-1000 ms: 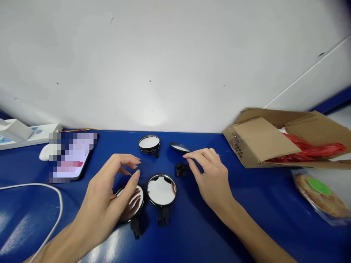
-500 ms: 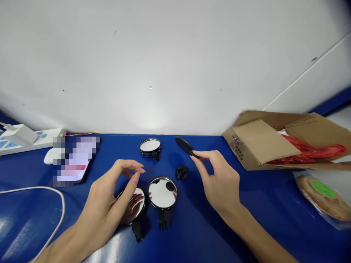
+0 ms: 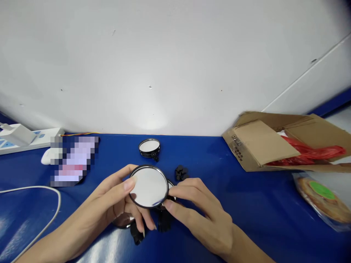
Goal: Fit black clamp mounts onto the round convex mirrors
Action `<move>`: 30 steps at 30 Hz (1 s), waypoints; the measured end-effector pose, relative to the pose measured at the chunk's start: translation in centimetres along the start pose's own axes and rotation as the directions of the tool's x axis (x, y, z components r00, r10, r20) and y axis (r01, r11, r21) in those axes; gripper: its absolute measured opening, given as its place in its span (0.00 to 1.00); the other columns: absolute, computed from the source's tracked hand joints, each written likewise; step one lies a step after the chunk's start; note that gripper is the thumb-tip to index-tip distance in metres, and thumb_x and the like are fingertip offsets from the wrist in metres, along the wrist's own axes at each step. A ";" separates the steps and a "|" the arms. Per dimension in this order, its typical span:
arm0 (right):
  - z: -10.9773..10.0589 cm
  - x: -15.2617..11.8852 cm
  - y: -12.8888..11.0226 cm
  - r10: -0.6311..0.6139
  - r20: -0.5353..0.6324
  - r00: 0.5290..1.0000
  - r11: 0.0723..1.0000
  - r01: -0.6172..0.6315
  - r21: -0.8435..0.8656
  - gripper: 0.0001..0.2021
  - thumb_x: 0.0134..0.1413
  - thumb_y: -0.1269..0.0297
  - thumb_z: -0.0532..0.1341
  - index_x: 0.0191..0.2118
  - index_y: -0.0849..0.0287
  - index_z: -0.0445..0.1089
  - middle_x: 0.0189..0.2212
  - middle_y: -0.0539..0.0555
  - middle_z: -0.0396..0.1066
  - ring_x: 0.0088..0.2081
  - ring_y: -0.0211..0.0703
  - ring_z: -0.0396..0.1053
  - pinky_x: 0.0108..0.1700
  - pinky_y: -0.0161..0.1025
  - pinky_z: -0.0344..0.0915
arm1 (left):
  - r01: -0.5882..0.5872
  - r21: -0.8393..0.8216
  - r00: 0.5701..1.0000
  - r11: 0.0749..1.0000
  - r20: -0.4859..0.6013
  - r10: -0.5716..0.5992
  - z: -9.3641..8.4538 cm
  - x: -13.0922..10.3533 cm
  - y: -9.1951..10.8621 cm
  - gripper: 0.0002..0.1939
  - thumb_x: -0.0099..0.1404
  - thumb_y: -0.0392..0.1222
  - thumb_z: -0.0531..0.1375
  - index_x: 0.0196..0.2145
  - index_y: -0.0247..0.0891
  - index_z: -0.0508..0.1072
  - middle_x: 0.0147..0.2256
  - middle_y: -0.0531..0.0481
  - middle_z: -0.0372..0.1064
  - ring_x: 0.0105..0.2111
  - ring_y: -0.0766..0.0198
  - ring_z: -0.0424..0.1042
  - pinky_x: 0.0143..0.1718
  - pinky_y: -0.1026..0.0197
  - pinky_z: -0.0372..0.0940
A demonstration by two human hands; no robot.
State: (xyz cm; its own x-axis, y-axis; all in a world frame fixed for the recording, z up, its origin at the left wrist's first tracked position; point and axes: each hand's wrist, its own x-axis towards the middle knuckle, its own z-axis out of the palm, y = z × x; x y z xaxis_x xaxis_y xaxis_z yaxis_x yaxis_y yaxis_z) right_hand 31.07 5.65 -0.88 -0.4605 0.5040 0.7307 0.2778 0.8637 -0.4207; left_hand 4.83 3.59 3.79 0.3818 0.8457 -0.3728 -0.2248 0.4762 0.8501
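A round black-rimmed mirror [image 3: 149, 187] is up above the table, its glass facing me. My left hand [image 3: 117, 199] grips its left edge, thumb on the glass and fingers behind. At the lower right rim, the thumb and fingers of my right hand [image 3: 201, 215] are closed on the same mirror; whatever lies between those fingertips is hidden. Beneath my hands lie two more mirrors, mostly covered, with a black clamp mount [image 3: 137, 233] and another black mount [image 3: 164, 222] showing below them. A small heap of black parts [image 3: 181, 172] sits just beyond my right hand.
Farther back stands a stack of round mirrors [image 3: 149, 148]. To the right are an open cardboard box [image 3: 268, 142] with red plastic inside and a wrapped flat food item [image 3: 323, 199]. A phone [image 3: 75, 160], a power strip [image 3: 46, 138] and a white cable [image 3: 59, 204] occupy the left.
My right hand has brought the mirror left and down, turning its glass toward me. My left hand, earlier empty with curved fingers, now holds the mirror's left edge.
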 end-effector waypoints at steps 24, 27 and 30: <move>-4.9 0.6 6.4 0.547 0.453 0.704 0.836 -0.432 -0.337 0.09 0.73 0.56 0.74 0.43 0.50 0.76 0.29 0.44 0.72 0.35 0.47 0.74 0.65 0.63 0.69 | -0.075 -0.028 0.914 0.997 -0.402 0.057 -1.3 1.3 -0.9 0.32 0.62 0.54 0.84 0.52 0.44 0.73 0.32 0.51 0.83 0.28 0.55 0.85 0.33 0.55 0.84; -4.9 1.3 5.6 0.566 0.430 0.703 0.824 -0.497 -0.272 0.08 0.74 0.56 0.71 0.42 0.50 0.75 0.29 0.44 0.72 0.33 0.45 0.72 0.57 0.55 0.74 | -0.084 0.014 0.912 0.996 -0.402 0.083 -1.5 1.4 -1.1 0.33 0.60 0.54 0.85 0.51 0.44 0.74 0.28 0.54 0.80 0.30 0.51 0.88 0.33 0.56 0.84; -5.1 2.1 4.5 0.595 0.380 0.709 0.793 -0.595 -0.131 0.07 0.74 0.58 0.69 0.41 0.50 0.74 0.32 0.46 0.74 0.34 0.44 0.71 0.40 0.42 0.71 | -0.090 0.032 0.926 0.995 -0.365 0.095 -1.4 1.4 -1.0 0.30 0.57 0.49 0.86 0.48 0.44 0.75 0.27 0.52 0.82 0.27 0.53 0.86 0.32 0.57 0.83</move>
State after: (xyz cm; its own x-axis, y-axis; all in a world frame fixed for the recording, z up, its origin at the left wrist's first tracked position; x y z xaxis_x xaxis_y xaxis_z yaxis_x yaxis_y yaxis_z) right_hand 35.70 10.54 1.52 -0.4813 0.8742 0.0635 0.6045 0.3835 -0.6982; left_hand 4.39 4.64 1.88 0.0050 0.9166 -0.3998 -0.2299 0.3901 0.8916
